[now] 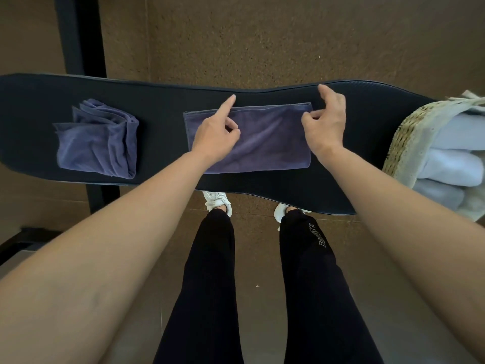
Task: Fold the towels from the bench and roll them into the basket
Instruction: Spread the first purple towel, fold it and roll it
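Observation:
A purple towel [265, 139], folded into a flat rectangle, lies in the middle of the dark padded bench [162, 101]. My left hand [216, 134] rests over its left part with the index finger pointing to the far edge. My right hand [326, 122] hovers at the towel's right end, thumb and fingers apart near the far right corner; it holds nothing. A loose pile of purple towels [97, 143] sits on the bench's left. At the right end stands a woven basket [404, 143] with a cloth liner, holding rolled white towels [454, 164].
My legs in black trousers and white shoes [216, 202] stand right against the bench's near edge. A black post [76, 35] rises behind the bench at left. Brown speckled floor lies beyond the bench.

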